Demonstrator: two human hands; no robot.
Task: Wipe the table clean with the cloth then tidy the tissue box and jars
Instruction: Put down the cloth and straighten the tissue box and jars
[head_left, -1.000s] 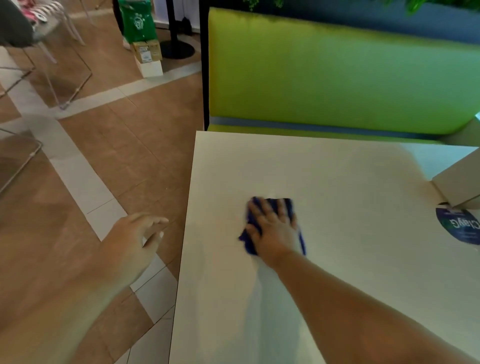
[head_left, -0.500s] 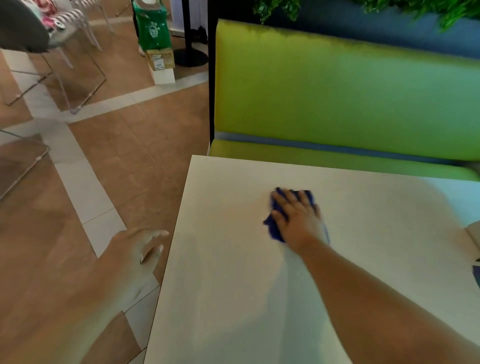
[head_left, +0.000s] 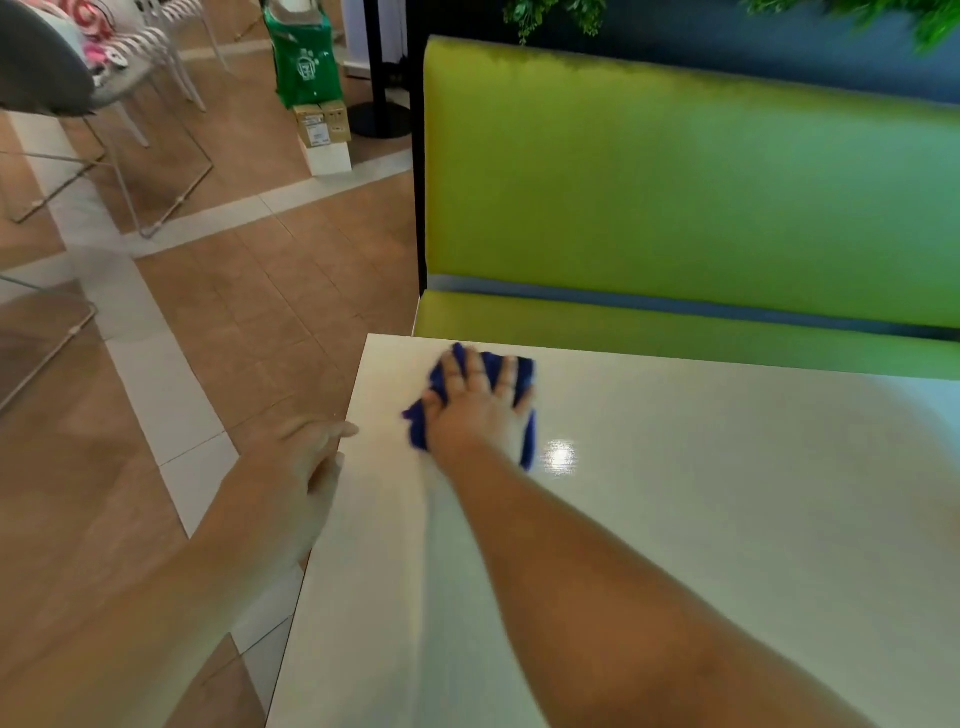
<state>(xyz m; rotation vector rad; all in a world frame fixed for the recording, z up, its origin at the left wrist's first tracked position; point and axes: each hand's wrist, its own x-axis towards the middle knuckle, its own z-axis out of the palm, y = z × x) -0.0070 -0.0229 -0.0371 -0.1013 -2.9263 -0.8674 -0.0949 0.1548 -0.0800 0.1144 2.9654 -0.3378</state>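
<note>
The left hand (head_left: 298, 467) hangs at the white table's (head_left: 701, 519) left edge, fingers loosely spread, holding nothing; farther on, the right hand (head_left: 475, 402) presses flat, fingers splayed, on the blue cloth (head_left: 525, 374) near the far left corner; beyond stands a green bench (head_left: 675, 182).
</note>
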